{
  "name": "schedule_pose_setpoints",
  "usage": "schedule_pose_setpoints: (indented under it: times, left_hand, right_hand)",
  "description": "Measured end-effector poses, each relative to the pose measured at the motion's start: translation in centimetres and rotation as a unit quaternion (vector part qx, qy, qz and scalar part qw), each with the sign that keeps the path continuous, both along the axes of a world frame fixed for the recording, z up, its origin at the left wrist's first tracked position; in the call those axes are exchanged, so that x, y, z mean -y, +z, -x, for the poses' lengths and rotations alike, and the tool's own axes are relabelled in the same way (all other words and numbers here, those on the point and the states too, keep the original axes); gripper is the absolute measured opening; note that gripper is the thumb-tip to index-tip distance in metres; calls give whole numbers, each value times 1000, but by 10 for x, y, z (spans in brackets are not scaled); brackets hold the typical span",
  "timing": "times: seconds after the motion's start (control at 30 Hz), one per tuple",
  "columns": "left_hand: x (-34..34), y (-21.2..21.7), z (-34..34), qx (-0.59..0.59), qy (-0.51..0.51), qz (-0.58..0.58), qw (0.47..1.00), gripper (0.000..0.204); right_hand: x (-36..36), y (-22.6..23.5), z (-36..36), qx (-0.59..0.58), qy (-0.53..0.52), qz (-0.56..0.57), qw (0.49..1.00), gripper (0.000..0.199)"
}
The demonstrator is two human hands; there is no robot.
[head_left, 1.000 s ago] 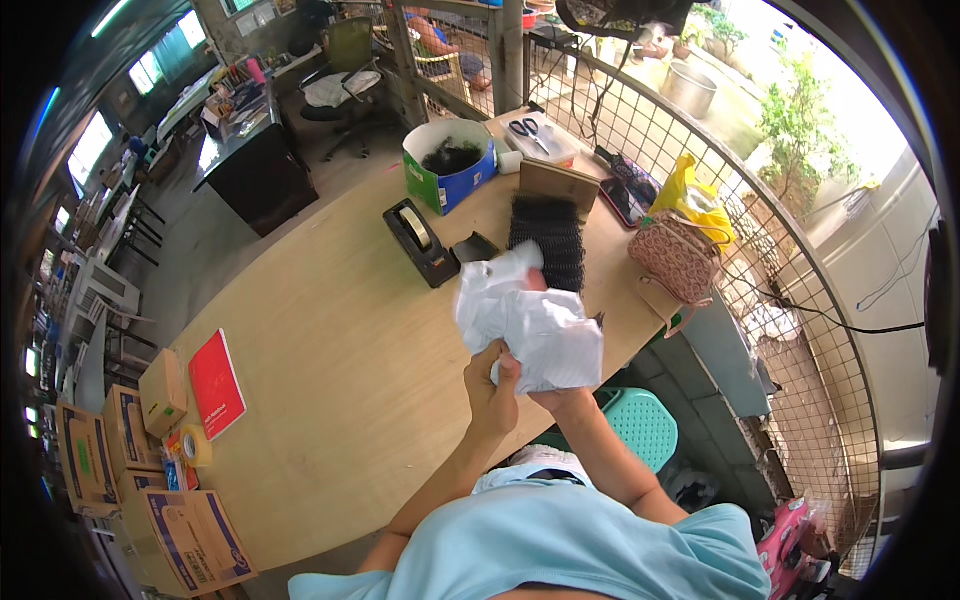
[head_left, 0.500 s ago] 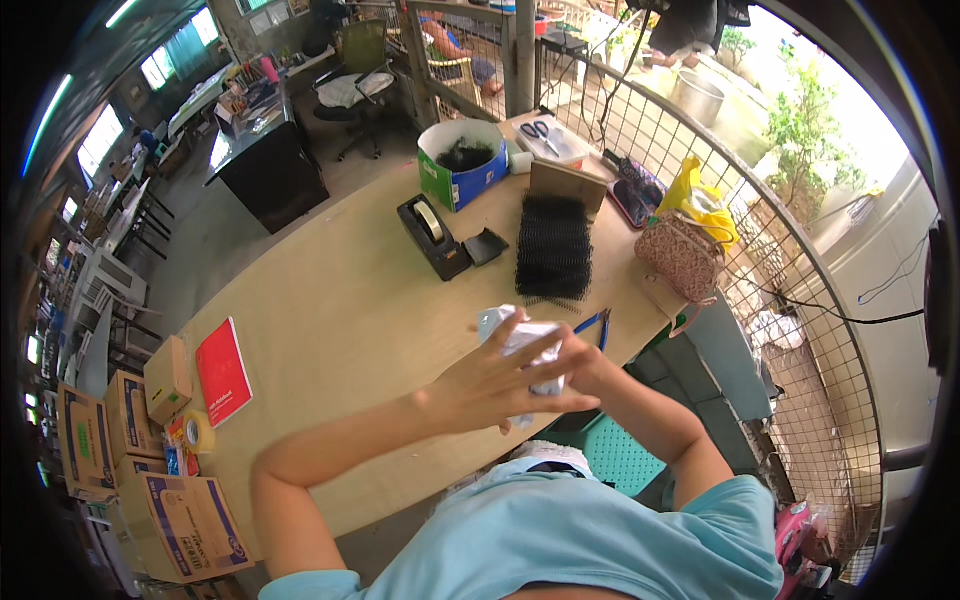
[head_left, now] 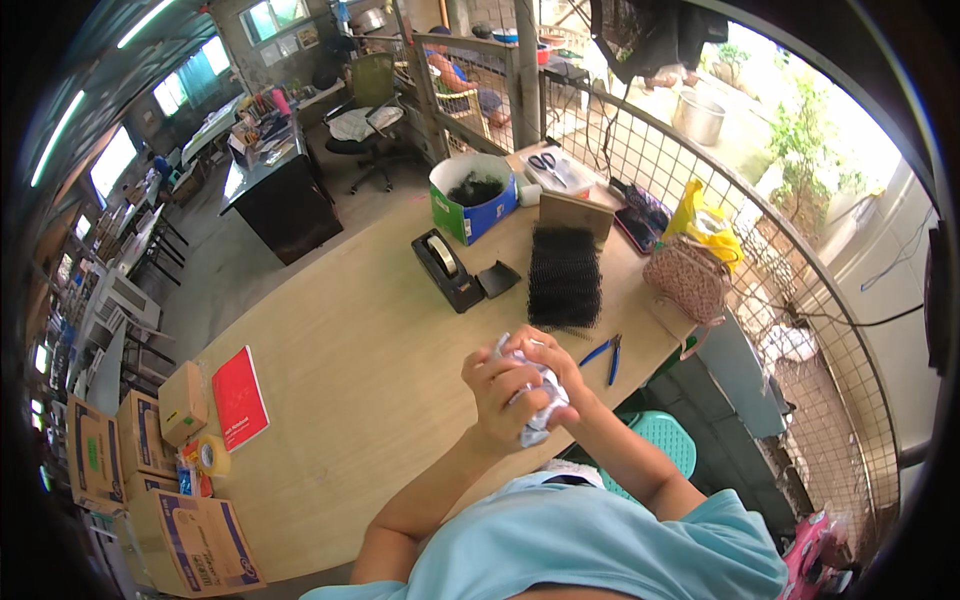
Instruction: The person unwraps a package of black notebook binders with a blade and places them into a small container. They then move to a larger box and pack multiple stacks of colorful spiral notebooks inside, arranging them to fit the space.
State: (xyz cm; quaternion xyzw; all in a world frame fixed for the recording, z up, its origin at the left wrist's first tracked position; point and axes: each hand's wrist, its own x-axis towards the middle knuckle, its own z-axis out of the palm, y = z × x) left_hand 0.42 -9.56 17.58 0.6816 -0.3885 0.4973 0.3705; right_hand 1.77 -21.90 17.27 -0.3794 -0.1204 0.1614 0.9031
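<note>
Between my two hands, above the near edge of the table, is a wad of crumpled white paper (head_left: 545, 398). My left hand (head_left: 495, 396) presses its curled fingers over the near left side of the wad. From the right, my right hand (head_left: 562, 368) closes round the other side. Parts of the paper show between the fingers and poke out below; the rest is hidden. Blue-handled pliers (head_left: 607, 358) lie on the table just beyond my right hand. Behind them rests a stack of black mesh-like strips (head_left: 565, 275) against a brown cardboard piece (head_left: 576, 217).
A black tape dispenser (head_left: 446, 270) and an open box of black material (head_left: 470, 205) stand farther back, near scissors (head_left: 546, 168). A patterned bag (head_left: 687, 280) sits at the right edge. Leftward lie a red notebook (head_left: 240, 398), a tape roll (head_left: 213, 455) and several cardboard boxes (head_left: 205, 540).
My left hand was spread flat across the paper; now its fingers are curled round it. The paper looks more tightly bunched, and both hands are closer together. The view has shifted slightly.
</note>
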Motion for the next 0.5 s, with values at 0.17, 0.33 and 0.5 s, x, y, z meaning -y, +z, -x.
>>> schedule_pose_setpoints:
  times: [0.17,0.33,0.5]
  left_hand:
    - [-26,34,23,-43,61,-291,954,71]
    - [-17,89,-10,138,-112,-507,843,68]
    - [-3,100,30,224,-172,-647,708,51]
  right_hand:
    - [41,-12,-38,-92,-30,310,946,20]
    - [11,45,-37,390,148,516,748,43]
    - [-43,90,-33,206,426,677,563,59]
